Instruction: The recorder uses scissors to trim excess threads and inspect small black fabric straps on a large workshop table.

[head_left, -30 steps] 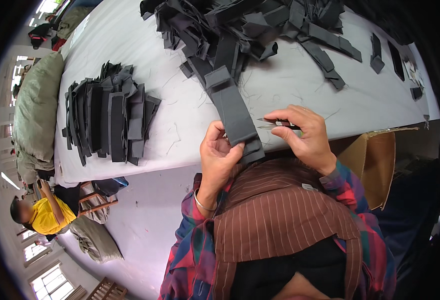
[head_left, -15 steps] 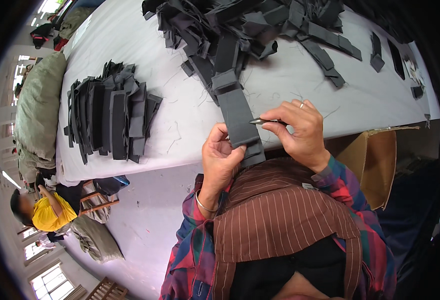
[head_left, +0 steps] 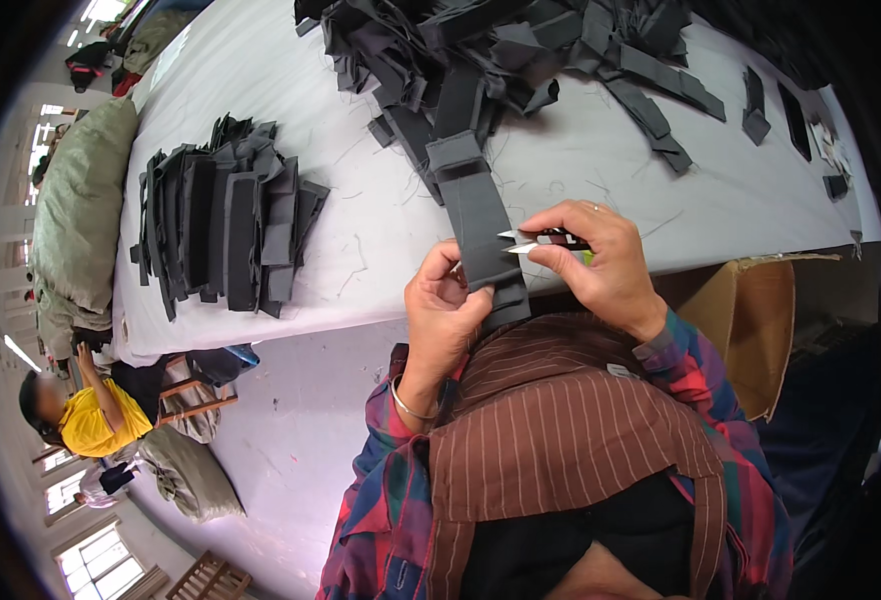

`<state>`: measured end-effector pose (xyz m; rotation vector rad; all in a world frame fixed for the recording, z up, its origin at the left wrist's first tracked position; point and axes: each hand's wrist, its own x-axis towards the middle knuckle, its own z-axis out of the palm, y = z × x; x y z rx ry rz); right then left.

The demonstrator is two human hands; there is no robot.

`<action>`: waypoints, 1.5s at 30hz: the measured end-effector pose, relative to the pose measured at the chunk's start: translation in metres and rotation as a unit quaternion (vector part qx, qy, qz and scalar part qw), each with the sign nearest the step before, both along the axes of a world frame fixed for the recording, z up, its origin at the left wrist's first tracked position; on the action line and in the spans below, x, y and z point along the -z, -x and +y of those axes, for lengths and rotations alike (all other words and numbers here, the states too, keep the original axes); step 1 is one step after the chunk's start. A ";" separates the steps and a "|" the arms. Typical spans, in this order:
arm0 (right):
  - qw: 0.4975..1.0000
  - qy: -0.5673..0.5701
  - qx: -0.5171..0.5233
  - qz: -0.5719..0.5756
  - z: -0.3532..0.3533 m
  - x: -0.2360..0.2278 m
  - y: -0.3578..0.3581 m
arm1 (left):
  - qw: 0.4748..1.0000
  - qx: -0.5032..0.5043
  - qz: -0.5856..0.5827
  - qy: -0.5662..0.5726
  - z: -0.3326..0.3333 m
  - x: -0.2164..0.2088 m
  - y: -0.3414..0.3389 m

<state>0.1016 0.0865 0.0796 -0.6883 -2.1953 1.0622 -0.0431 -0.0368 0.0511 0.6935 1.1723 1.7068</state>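
A long dark grey fabric strip (head_left: 480,215) runs from the heap on the table toward my body. My left hand (head_left: 446,310) pinches its near end between thumb and fingers. My right hand (head_left: 601,262) grips small thread snips (head_left: 551,242), their two pointed blades apart and their tips at the strip's right edge. Beyond the strip lies a loose heap of dark grey fabric pieces (head_left: 451,60). On the left, a stack of similar strips (head_left: 223,220) stands in closely packed rows.
The white-covered table (head_left: 361,270) carries scattered thread ends and single strips (head_left: 651,125) at the right. A cardboard box (head_left: 751,330) is below its edge on the right. Large pale sacks (head_left: 83,205) stand at the left, and a person in yellow (head_left: 106,415) sits farther off.
The snips' blades have parted, and my right fingers have spread slightly with them. My left hand keeps its hold on the strip, almost unmoved.
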 end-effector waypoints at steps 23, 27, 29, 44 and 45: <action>0.998 0.051 -0.014 -0.015 0.000 0.003 0.002 | 0.994 0.013 0.105 0.003 0.000 0.007 -0.003; 1.000 -0.012 -0.021 -0.017 -0.001 0.005 0.003 | 0.991 0.012 0.135 0.010 0.002 0.007 -0.002; 0.999 -0.042 -0.024 -0.009 -0.002 0.005 0.005 | 0.990 0.011 0.143 0.011 0.001 0.007 -0.002; 0.994 -0.103 0.035 0.020 0.006 0.016 0.008 | 0.995 0.030 0.095 0.003 -0.001 0.001 -0.002; 0.997 -0.008 0.065 0.048 0.008 0.013 0.011 | 0.994 0.033 0.100 0.000 -0.002 0.000 -0.001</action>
